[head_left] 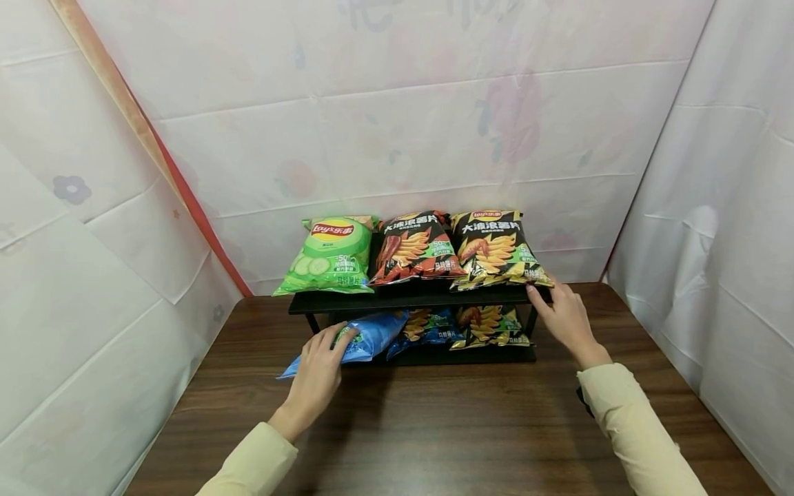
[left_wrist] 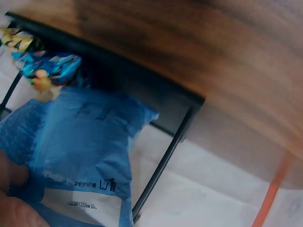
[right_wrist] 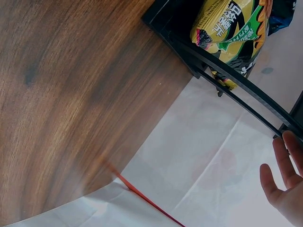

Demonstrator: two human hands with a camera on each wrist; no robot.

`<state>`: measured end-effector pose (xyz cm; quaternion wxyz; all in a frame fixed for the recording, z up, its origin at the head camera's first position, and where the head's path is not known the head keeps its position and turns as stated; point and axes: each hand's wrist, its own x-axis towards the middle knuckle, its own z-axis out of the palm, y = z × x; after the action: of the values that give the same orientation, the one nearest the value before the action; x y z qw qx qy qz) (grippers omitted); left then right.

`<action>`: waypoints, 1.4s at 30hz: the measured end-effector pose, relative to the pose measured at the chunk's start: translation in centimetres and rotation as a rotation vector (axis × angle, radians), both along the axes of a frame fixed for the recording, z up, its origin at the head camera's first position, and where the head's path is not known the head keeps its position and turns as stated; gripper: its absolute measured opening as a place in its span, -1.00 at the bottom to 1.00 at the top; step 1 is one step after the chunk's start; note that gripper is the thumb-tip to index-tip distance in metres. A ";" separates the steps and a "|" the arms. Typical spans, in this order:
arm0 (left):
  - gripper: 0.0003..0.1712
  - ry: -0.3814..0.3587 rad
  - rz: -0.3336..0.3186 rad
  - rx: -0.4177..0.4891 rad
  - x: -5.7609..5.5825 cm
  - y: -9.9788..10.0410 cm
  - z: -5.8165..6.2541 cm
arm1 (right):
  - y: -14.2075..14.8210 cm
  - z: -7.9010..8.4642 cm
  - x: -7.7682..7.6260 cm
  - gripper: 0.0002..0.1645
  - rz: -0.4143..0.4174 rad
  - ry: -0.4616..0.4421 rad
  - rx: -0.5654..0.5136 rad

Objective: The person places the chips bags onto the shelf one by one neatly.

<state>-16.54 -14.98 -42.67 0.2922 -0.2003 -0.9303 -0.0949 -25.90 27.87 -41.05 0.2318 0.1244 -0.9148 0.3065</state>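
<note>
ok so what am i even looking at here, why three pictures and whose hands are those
These are a person's two bare hands, filmed at one moment by three cameras. The big picture comes from a camera on the head, looking down at a wooden table. The other two come from cameras on each wrist, so they look tilted and very close. On the table stands a small black shelf with bags of crisps on both levels. The left hand grips a blue bag at the lower level; the left wrist view shows that bag up close. The right hand, fingers straight, touches the shelf's right end beside a yellow and black bag.
</note>
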 end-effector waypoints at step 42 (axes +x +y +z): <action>-0.20 -0.103 -0.038 -0.049 -3.9 0.1 -7.0 | -0.1 0.1 0.1 -0.19 -0.028 -0.085 -0.020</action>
<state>-20.42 -14.92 -49.63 0.2373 -0.2198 -0.9421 -0.0880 -25.85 27.74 -40.91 0.1982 0.0960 -0.9224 0.3174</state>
